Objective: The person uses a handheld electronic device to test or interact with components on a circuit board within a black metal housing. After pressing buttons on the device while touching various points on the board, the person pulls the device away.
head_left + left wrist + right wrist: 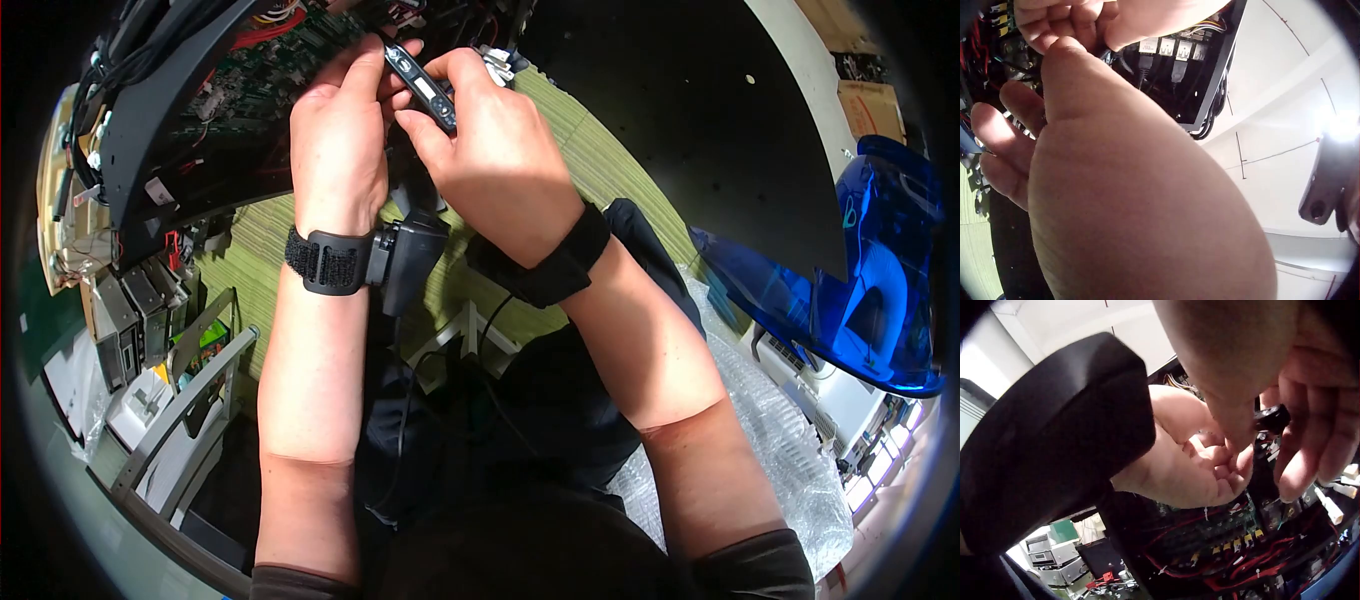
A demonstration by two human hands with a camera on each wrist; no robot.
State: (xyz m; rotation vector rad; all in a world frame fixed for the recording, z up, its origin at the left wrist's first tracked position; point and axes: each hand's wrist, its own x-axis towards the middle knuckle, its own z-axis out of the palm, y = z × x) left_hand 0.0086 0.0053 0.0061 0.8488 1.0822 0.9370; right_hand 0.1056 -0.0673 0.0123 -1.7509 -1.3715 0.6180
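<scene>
At 10 o'clock sits 1 open chassis (150,120) with 1 green board (250,70) inside. At 12 o'clock, 2 hands meet on 1 black module (425,88) with 2 round windows. The left hand (340,140) curls its fingers round the module's far end. The right hand (490,150) pinches the near end between thumb and fingers. 1 green mat (590,150) lies beneath. At 3 o'clock stands 1 blue cover (880,280).
</scene>
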